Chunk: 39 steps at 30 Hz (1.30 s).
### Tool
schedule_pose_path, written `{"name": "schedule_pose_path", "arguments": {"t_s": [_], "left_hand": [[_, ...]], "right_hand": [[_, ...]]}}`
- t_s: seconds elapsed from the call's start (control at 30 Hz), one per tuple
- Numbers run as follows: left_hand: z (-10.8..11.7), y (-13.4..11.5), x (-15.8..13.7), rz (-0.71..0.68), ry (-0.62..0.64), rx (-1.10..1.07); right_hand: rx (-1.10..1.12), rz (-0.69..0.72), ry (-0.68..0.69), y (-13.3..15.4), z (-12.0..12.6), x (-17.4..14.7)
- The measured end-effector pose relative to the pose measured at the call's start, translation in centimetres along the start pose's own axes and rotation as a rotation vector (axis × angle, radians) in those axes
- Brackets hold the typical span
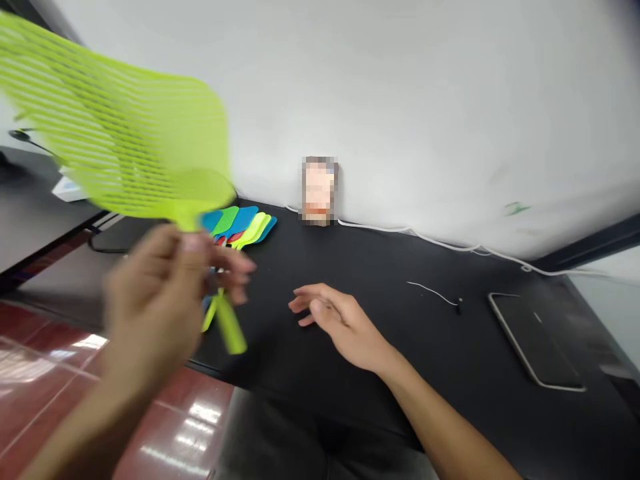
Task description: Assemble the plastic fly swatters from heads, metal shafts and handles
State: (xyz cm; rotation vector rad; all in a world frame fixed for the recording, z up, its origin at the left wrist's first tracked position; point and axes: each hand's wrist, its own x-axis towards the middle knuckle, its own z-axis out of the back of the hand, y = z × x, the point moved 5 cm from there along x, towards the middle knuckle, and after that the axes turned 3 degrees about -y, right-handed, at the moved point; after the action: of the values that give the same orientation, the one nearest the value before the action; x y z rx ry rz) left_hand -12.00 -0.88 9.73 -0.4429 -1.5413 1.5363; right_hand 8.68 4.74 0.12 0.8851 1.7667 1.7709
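Observation:
A lime-green fly swatter (193, 127) is gripped in my left hand (160, 287), raised at the left side of the view. Its slotted head points up and its handle slants down below the fingers. Motion blurs this hand and part of the swatter. Behind it lies a pile of fly swatters (245, 223) in blue, green, yellow and red on the black table (380, 267), partly hidden by my left hand. My right hand (340, 320) hovers over the middle of the table, fingers loosely curved and apart, holding nothing.
A blurred-out upright object (320, 193) leans against the white wall. A white cable (425, 239) runs along the table's back edge. To the right lie a thin white wire (435, 291) and a dark tablet-like slab (537, 340). Red tiled floor (180, 427) shows at lower left.

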Motion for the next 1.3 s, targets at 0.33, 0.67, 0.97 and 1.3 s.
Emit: {"name": "schedule_pose_path", "arguments": {"t_s": [0.33,0.67,0.97,1.3], "left_hand": [[-19.6,6.2,-3.5,0.311,0.642,-0.462],[-22.1,9.3,-5.3,0.836,0.983,-0.899],[-22.2,9.6,-5.9,0.868,1.015,-0.934],[-21.7,9.1,-6.1,0.742,1.005,-0.93]], "right_hand": [[0.456,-0.23,-0.413,-2.5,4.1,-2.5],[0.817,-0.361,-0.502,-3.4,2.2,-2.9],[0.51,-0.402,-0.701,-4.5,1.1,-5.1],[-0.051,-0.538,-0.921,-4.0,-3.0,-7.9]]}}
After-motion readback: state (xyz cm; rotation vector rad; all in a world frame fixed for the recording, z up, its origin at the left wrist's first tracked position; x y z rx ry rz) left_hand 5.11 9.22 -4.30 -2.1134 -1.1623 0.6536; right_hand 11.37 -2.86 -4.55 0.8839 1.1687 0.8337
